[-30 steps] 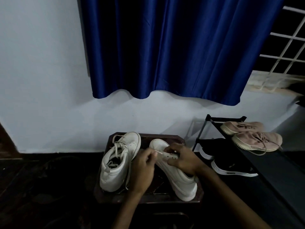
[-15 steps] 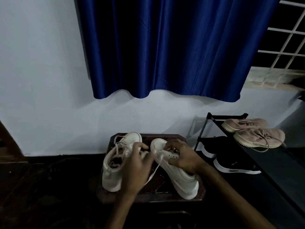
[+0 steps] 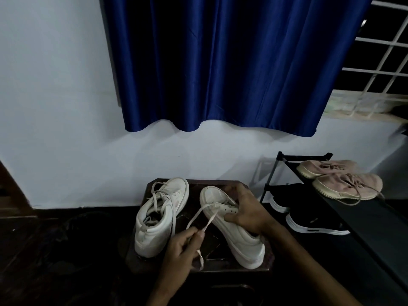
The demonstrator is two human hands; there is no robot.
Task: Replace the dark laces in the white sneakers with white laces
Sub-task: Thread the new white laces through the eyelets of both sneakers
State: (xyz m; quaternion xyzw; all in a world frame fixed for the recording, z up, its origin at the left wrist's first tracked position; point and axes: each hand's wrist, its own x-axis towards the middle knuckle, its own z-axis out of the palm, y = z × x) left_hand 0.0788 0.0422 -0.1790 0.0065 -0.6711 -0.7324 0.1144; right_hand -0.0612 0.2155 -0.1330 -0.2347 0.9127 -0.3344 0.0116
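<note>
While the right hand (image 3: 247,215) grips a white sneaker (image 3: 242,241) on a dark stool (image 3: 194,192), the left hand (image 3: 178,250) pinches its white lace (image 3: 199,213), stretched from the eyelets.

White sneaker (image 3: 240,237) (pale lace (image 3: 209,222) outstretched)

Right hand (image 3: 247,214) covers the held sneaker (image 3: 245,244) tongue. Lower-left floor (image 3: 55,250) too dark to read. Left forearm (image 3: 163,292) and right forearm (image 3: 313,274) cut off at bottom edge.

Two white sneakers (image 3: 157,219); two pink shoes (image 3: 344,186); probably two black shoes (image 3: 309,217).
</note>
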